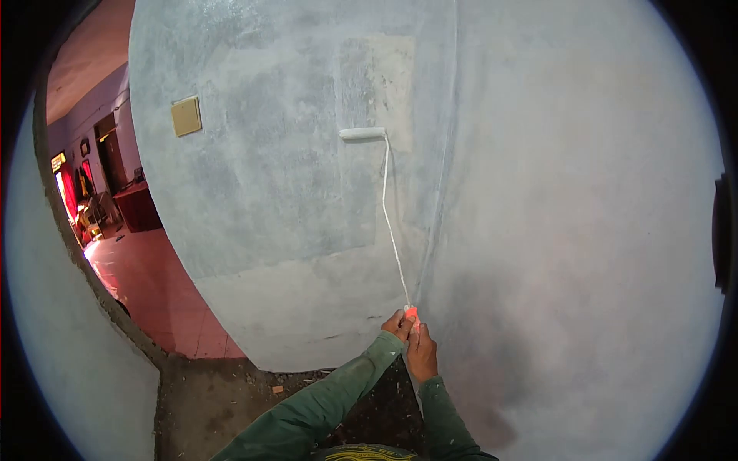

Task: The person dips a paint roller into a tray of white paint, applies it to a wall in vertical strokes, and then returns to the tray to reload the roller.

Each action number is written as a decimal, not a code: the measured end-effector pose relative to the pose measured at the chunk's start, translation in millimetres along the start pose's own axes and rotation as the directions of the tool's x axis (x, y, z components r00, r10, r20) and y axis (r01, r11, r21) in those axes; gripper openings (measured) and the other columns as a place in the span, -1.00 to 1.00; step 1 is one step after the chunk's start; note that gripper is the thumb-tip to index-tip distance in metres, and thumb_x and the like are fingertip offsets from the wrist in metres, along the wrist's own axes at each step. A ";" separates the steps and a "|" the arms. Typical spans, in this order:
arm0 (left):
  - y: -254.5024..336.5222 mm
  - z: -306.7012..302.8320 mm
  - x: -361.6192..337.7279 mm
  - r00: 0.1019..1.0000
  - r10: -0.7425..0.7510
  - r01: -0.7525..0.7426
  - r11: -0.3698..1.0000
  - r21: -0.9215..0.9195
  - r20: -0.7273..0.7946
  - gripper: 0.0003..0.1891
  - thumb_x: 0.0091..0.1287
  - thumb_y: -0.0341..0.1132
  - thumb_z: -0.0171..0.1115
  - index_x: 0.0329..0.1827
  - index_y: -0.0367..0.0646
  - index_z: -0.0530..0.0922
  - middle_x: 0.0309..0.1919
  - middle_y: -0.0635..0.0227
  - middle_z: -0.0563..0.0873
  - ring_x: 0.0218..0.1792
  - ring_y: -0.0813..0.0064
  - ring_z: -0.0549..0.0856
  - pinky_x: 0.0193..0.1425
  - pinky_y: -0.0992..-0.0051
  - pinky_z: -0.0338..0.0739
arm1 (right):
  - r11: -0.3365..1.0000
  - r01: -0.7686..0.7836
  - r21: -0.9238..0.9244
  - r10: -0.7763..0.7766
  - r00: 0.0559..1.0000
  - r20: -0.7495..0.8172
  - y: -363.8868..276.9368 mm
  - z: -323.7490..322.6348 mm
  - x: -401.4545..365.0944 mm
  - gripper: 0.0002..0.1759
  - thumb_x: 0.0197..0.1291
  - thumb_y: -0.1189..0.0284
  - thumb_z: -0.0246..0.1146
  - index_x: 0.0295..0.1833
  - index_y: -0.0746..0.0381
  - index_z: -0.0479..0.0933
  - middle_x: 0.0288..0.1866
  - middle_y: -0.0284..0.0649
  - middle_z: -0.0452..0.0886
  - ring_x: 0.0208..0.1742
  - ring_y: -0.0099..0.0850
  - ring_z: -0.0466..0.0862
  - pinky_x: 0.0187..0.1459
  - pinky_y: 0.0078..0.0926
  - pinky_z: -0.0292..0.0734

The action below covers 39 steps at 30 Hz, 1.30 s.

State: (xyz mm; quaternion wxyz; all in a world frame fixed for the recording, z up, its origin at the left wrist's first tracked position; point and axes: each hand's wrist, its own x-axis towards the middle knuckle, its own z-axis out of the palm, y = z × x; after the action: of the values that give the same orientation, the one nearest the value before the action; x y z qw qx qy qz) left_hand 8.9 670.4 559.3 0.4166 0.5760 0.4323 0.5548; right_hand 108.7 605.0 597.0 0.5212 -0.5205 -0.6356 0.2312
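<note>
Grey wall (269,215), roller (362,134) flat against it. Holds its long handle (393,238) with left hand (397,324) and right hand (421,352), fingers curled around.

house interior | bare plastered wall (269,215) | red tiled floor (146,284) | cabinet (137,206)

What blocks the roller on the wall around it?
Nothing visible. The roller lies on bare wall; the plate sits well off to its left. The left hand and right hand grip the handle end.
</note>
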 end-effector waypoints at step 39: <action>323.1 -48.7 205.1 0.939 0.335 -0.329 0.941 0.080 -0.079 -0.73 0.26 -0.18 0.14 -0.35 -0.27 0.53 -0.49 0.32 0.59 -0.48 0.49 0.58 -0.42 0.44 0.51 | 0.958 0.287 0.007 -0.285 0.951 -0.121 -248.5 -57.5 208.4 -0.51 0.35 0.14 -0.14 -0.13 0.40 0.43 -0.21 0.23 0.57 -0.09 0.17 0.54 -0.09 -0.04 0.42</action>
State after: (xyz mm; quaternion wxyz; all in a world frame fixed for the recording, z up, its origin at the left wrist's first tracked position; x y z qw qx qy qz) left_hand -26.1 777.2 928.4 0.2779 0.6281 0.3654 0.6283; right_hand 73.9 691.5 912.9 0.5924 -0.4294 -0.6692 0.1297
